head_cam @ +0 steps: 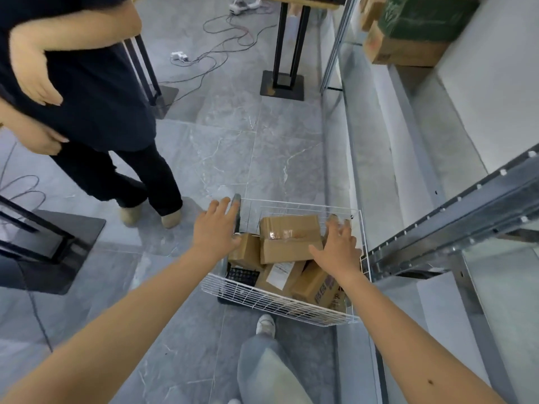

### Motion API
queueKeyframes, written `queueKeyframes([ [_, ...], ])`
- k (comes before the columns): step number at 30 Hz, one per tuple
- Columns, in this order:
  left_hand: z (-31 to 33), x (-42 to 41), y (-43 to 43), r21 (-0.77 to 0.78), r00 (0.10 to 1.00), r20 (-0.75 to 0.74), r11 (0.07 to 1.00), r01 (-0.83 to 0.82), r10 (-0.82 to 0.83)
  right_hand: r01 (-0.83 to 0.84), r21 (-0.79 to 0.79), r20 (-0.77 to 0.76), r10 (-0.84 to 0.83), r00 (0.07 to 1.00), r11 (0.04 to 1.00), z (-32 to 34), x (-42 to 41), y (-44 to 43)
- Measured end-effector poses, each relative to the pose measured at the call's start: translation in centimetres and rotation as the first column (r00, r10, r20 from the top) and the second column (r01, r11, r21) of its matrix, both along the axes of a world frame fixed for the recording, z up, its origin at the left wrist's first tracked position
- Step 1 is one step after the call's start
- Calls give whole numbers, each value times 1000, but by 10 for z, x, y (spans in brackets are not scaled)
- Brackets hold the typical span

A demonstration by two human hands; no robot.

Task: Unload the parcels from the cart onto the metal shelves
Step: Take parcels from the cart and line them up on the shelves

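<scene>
Floor: grey marbled tiles, under and all around both hands.
Shelves: metal, just right of the right hand; pale decks run away beyond it.
Bystander: in dark clothes, standing well left of and beyond the left hand.
Stand: black, far beyond the hands, with cables lying loose on the floor to its left.
Cart: white wire basket, directly beneath both hands, its right side close to the shelves.
Parcels: brown cardboard boxes heaped in the cart, below and between the hands.
Top parcel: taped and tilted, lying between the hands.
Left hand: fingers straight and spread, holding nothing, over the cart's left rim.
Right hand: fingers spread wide and blurred, at the top parcel's right end; contact cannot be told.
</scene>
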State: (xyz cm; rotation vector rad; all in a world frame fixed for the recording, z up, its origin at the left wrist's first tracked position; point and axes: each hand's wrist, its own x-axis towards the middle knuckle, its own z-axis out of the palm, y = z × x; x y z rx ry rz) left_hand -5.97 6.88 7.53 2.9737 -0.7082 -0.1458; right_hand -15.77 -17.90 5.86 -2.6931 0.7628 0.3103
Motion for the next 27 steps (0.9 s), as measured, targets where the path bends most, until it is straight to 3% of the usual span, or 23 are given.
queueKeyframes([
  [12,-70,56,-76,73,985,-167,997,-24,36,265,272,-219,-208,953,925,-81,71,-74],
  [18,-119,62,-85,106,955,-289,994,-40,69,300,316,-332,-191,924,900,-120,84,-88],
  [27,-207,84,-102,36,844,-519,989,-140,138,377,398,-338,-249,908,836,-187,112,-121],
])
